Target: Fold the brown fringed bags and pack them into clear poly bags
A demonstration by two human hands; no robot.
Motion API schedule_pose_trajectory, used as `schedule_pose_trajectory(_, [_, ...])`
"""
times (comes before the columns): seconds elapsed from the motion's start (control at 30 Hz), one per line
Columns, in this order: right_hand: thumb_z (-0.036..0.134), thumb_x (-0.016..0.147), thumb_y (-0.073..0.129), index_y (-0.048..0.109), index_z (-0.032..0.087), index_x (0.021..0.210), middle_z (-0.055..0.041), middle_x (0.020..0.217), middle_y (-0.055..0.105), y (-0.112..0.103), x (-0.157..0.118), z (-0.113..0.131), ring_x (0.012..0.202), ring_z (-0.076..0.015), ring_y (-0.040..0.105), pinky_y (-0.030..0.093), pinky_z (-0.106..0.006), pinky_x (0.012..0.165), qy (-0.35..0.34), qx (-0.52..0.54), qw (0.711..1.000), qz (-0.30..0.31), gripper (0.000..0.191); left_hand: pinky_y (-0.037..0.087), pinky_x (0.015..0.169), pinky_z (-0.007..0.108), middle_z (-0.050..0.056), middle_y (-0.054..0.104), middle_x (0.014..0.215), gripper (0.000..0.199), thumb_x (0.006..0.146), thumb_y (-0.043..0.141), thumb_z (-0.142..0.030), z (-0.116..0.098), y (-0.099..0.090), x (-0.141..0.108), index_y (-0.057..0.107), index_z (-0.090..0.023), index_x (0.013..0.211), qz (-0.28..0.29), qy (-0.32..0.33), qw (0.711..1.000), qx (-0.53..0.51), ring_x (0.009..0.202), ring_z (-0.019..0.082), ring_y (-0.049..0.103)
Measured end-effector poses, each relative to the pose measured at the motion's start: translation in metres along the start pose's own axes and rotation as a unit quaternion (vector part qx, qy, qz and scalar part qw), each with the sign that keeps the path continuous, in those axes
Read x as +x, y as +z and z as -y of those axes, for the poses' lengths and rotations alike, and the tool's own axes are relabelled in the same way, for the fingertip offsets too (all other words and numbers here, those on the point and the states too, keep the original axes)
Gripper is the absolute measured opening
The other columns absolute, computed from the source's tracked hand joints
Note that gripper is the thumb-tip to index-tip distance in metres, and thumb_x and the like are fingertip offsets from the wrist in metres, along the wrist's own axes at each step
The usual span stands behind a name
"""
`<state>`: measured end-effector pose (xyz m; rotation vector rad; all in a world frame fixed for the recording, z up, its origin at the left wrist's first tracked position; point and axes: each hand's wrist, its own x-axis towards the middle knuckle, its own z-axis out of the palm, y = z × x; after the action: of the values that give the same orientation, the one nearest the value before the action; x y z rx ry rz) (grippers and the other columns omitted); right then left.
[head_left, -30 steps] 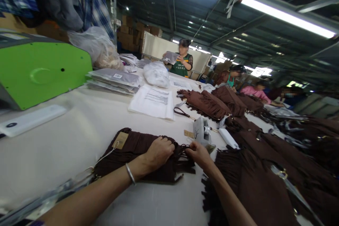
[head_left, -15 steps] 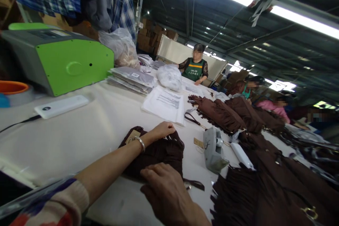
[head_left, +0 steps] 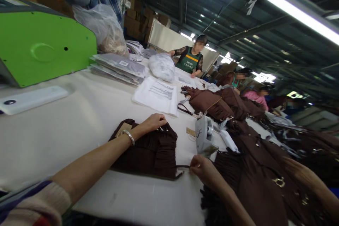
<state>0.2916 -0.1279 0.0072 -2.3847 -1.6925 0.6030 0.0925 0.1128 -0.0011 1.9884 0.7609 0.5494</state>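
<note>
A dark brown fringed bag lies flat on the white table. My left hand, with a silver bangle at the wrist, is closed on the fringe at its top edge. A tan tag rests on the bag's upper left. My right hand pinches the thin strap stretched out from the bag's lower right side. Behind my right hand stands a grey tape dispenser, with another tan tag beside it.
Brown fringed bags are heaped at the right, where another person's arm reaches in. Printed white bags lie beyond. A green machine and a white power bank are at the left. A person in a green apron stands across the table.
My right hand has moved off the bag to the right and taken hold of the strap. My left hand keeps its grip. The view has shifted, and another person's arm has appeared at the right.
</note>
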Motion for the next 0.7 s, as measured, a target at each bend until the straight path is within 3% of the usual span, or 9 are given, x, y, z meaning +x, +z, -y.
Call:
schedule_pose_trajectory(0.17, [0.014, 0.073, 0.051, 0.058, 0.018, 0.076, 0.0017, 0.061, 0.064, -0.021, 0.001, 0.011, 0.057, -0.0142, 0.062, 0.044, -0.021, 0.052, 0.016, 0.084, 0.993, 0.077, 0.008, 0.044, 0.061, 0.026, 0.004, 0.069, 0.073, 0.025, 0.073, 0.051, -0.034, 0.000, -0.001, -0.003, 0.066, -0.014, 0.077, 0.003, 0.002, 1.000, -0.008, 0.068, 0.018, 0.062])
schedule_pose_trajectory(0.3, [0.016, 0.072, 0.054, 0.058, 0.020, 0.078, 0.0050, 0.060, 0.062, -0.022, 0.001, 0.072, 0.054, -0.0109, 0.058, 0.042, -0.018, 0.049, -0.044, 0.173, 0.978, 0.110, 0.008, 0.044, 0.060, 0.025, 0.003, 0.069, 0.073, 0.025, 0.075, 0.050, -0.034, -0.006, -0.002, -0.006, 0.066, -0.015, 0.078, 0.007, 0.013, 1.000, -0.013, 0.067, 0.017, 0.062])
schedule_pose_trajectory(0.4, [0.015, 0.072, 0.058, 0.063, 0.020, 0.080, 0.0046, 0.067, 0.065, -0.010, 0.005, 0.126, 0.058, -0.0104, 0.059, 0.040, -0.018, 0.052, -0.122, 0.156, 0.975, 0.097, 0.011, 0.044, 0.062, 0.025, 0.003, 0.069, 0.073, 0.024, 0.076, 0.050, -0.033, -0.010, -0.003, -0.008, 0.066, -0.015, 0.079, 0.005, 0.026, 1.000, -0.010, 0.068, 0.017, 0.062])
schedule_pose_trajectory(0.47, [0.016, 0.073, 0.063, 0.067, 0.021, 0.088, 0.0040, 0.072, 0.068, -0.004, 0.007, 0.145, 0.062, -0.0113, 0.061, 0.042, -0.019, 0.055, -0.159, 0.142, 0.973, 0.093, 0.017, 0.044, 0.063, 0.025, 0.003, 0.069, 0.074, 0.023, 0.076, 0.050, -0.032, -0.011, -0.005, -0.011, 0.066, -0.015, 0.079, 0.003, 0.036, 0.999, -0.006, 0.070, 0.017, 0.062])
schedule_pose_trajectory(0.53, [0.022, 0.079, 0.061, 0.069, 0.021, 0.092, 0.0025, 0.075, 0.070, -0.002, 0.006, 0.144, 0.066, -0.0132, 0.063, 0.046, -0.020, 0.058, -0.171, 0.155, 0.971, 0.060, 0.015, 0.044, 0.064, 0.025, 0.002, 0.069, 0.075, 0.023, 0.076, 0.050, -0.032, -0.012, -0.007, -0.013, 0.067, -0.016, 0.079, 0.001, 0.046, 0.999, -0.002, 0.071, 0.017, 0.062])
schedule_pose_trajectory(0.6, [0.030, 0.091, 0.050, 0.069, 0.021, 0.095, -0.0012, 0.083, 0.072, -0.001, 0.005, 0.130, 0.076, -0.0167, 0.067, 0.052, -0.025, 0.068, -0.161, 0.177, 0.971, -0.030, 0.022, 0.044, 0.063, 0.024, 0.002, 0.069, 0.076, 0.022, 0.076, 0.051, -0.030, -0.014, -0.009, -0.015, 0.067, -0.016, 0.080, 0.006, 0.057, 0.998, 0.003, 0.071, 0.017, 0.061])
schedule_pose_trajectory(0.67, [0.036, 0.097, 0.040, 0.067, 0.021, 0.111, -0.0069, 0.109, 0.071, 0.008, 0.004, 0.111, 0.103, -0.0222, 0.065, 0.052, -0.034, 0.090, -0.156, 0.159, 0.967, -0.122, 0.034, 0.043, 0.062, 0.023, 0.002, 0.068, 0.075, 0.021, 0.076, 0.051, -0.028, -0.018, -0.011, -0.016, 0.067, -0.015, 0.079, 0.016, 0.067, 0.998, 0.011, 0.070, 0.016, 0.060])
schedule_pose_trajectory(0.7, [0.037, 0.098, 0.039, 0.062, 0.020, 0.124, -0.0090, 0.125, 0.065, 0.017, 0.004, 0.104, 0.118, -0.0248, 0.058, 0.045, -0.040, 0.102, -0.165, 0.127, 0.967, -0.145, 0.038, 0.043, 0.062, 0.023, 0.002, 0.067, 0.075, 0.021, 0.077, 0.051, -0.027, -0.021, -0.011, -0.015, 0.067, -0.015, 0.079, 0.022, 0.072, 0.997, 0.018, 0.070, 0.016, 0.059])
